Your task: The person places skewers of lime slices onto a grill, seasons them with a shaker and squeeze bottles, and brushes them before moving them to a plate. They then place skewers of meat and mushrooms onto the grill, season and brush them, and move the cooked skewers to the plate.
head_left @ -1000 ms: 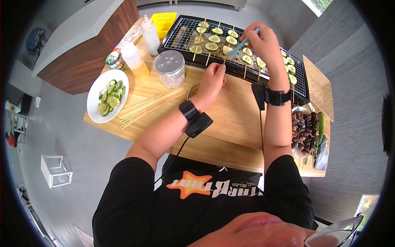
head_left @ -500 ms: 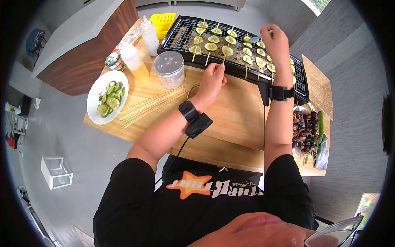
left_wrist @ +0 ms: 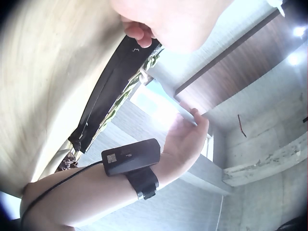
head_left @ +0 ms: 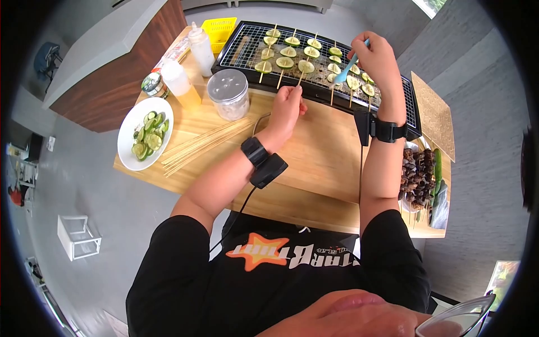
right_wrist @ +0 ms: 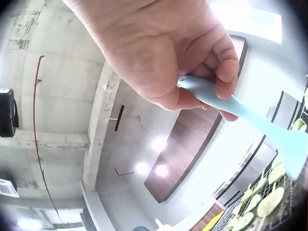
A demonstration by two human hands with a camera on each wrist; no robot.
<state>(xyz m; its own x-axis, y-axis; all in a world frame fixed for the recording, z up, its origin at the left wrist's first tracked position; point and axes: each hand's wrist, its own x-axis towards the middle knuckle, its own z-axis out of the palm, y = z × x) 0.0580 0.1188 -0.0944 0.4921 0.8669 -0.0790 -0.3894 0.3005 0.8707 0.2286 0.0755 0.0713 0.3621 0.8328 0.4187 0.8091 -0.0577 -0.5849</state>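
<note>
In the head view my right hand [head_left: 377, 60] pinches the handle of a light blue brush [head_left: 343, 73], its head low over green slices on a skewer. The right wrist view shows the brush [right_wrist: 255, 120] held between thumb and fingers of the right hand [right_wrist: 168, 53]. My left hand [head_left: 287, 112] pinches the near end of a skewer with slices [head_left: 306, 67] at the front edge of the grill [head_left: 241, 59]. In the left wrist view the left hand [left_wrist: 168, 19] is partly cut off, its skewer hidden. Several skewers of slices lie across the rack.
Left of the grill stand a lidded jar [head_left: 228, 94], two squeeze bottles [head_left: 181, 84], a small jar [head_left: 153, 85] and a yellow basket [head_left: 219, 32]. A white bowl of slices [head_left: 124, 140] and bare skewers [head_left: 205, 145] lie nearer. Dark meat skewers [head_left: 416, 177] lie at the right.
The right hand moved right and the brush swung from the third sliced skewer to the one right of it, first at its far part, then nearer. The left hand stayed nearly in place.
</note>
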